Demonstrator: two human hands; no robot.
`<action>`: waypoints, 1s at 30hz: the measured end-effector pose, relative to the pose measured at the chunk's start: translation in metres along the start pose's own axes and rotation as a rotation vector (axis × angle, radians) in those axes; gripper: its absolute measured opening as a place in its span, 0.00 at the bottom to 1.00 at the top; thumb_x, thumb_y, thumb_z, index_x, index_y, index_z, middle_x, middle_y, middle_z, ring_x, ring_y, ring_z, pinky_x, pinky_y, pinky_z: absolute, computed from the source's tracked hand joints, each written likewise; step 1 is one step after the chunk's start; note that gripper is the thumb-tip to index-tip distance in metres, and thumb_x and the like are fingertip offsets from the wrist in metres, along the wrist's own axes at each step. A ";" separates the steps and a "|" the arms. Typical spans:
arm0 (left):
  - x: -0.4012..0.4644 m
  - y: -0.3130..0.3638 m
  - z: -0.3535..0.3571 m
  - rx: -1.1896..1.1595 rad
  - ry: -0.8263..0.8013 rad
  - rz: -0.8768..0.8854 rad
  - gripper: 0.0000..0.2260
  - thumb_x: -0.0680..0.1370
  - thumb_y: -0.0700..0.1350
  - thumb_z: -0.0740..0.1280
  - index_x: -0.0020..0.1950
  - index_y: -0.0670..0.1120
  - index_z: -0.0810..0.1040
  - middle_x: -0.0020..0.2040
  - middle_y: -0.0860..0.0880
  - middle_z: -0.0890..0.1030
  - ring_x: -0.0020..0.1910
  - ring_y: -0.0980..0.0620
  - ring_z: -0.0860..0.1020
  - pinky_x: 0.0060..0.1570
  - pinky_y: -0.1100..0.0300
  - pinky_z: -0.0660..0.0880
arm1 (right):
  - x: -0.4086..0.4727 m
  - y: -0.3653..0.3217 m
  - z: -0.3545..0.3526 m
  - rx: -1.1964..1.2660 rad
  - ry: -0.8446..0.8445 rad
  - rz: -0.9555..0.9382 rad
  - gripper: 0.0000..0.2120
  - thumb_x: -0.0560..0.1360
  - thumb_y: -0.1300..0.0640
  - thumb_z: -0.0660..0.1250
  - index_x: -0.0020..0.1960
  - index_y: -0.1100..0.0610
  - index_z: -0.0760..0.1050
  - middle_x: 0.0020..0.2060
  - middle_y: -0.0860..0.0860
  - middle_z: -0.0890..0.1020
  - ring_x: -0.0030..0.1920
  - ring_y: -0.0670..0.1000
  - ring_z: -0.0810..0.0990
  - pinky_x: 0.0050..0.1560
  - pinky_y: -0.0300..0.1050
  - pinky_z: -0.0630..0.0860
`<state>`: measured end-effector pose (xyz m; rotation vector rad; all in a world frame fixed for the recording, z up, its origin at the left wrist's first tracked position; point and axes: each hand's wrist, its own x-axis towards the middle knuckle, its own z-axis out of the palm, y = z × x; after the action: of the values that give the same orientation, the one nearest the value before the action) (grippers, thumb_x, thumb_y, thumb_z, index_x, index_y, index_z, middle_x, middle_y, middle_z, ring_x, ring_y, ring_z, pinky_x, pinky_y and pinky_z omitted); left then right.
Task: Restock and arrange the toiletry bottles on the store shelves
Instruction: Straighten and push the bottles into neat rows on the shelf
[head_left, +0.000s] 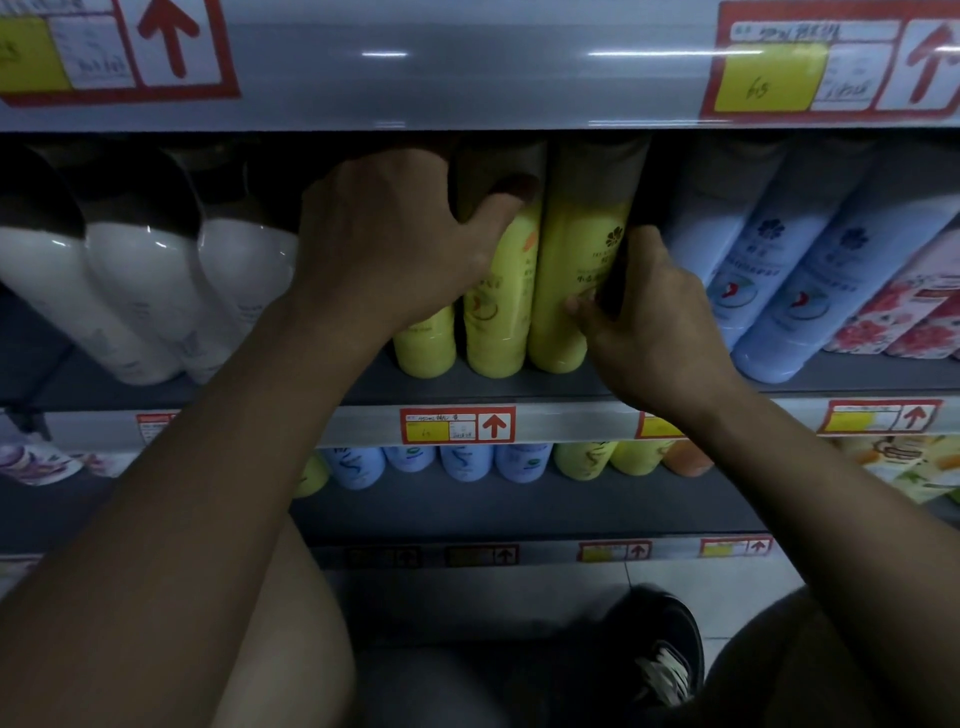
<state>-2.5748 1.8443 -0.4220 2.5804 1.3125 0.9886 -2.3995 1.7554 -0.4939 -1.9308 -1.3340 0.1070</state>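
Centre frame, middle shelf: three yellow bottles upright in a row. Left hand spread across the left two, thumb on a brown cap. Right hand curled against the rightmost bottle's right side, fingertips pressing its label. Label text too blurred to read; flower logo visible. Price tag below: red arrow, yellow field.

**A shop aisle**

A retail store is shown: tiered grey shelves are stocked with rows of identical toiletry bottles, and red-bordered price tags with arrows are fixed along every shelf edge.
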 end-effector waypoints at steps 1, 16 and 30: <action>0.001 0.000 0.000 0.015 -0.002 -0.012 0.31 0.78 0.68 0.65 0.28 0.46 0.63 0.26 0.49 0.66 0.26 0.54 0.64 0.29 0.60 0.55 | 0.000 0.000 0.000 0.000 0.003 0.005 0.16 0.78 0.54 0.72 0.52 0.55 0.64 0.39 0.49 0.75 0.42 0.55 0.73 0.38 0.46 0.61; 0.000 -0.008 0.002 -0.033 0.021 -0.007 0.29 0.80 0.62 0.67 0.27 0.47 0.61 0.25 0.50 0.63 0.25 0.53 0.62 0.29 0.59 0.53 | -0.008 -0.007 0.007 -0.074 0.122 -0.034 0.26 0.72 0.45 0.78 0.57 0.57 0.69 0.46 0.55 0.83 0.49 0.62 0.82 0.47 0.59 0.78; 0.005 -0.013 0.009 -0.008 0.046 -0.048 0.29 0.77 0.67 0.67 0.28 0.47 0.65 0.27 0.50 0.69 0.27 0.49 0.69 0.30 0.57 0.57 | -0.013 -0.012 0.011 -0.101 0.121 0.006 0.27 0.72 0.45 0.77 0.59 0.54 0.65 0.48 0.55 0.83 0.51 0.64 0.81 0.48 0.60 0.78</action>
<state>-2.5765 1.8583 -0.4315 2.5229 1.3710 1.0482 -2.4194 1.7522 -0.4983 -1.9924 -1.2753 -0.0744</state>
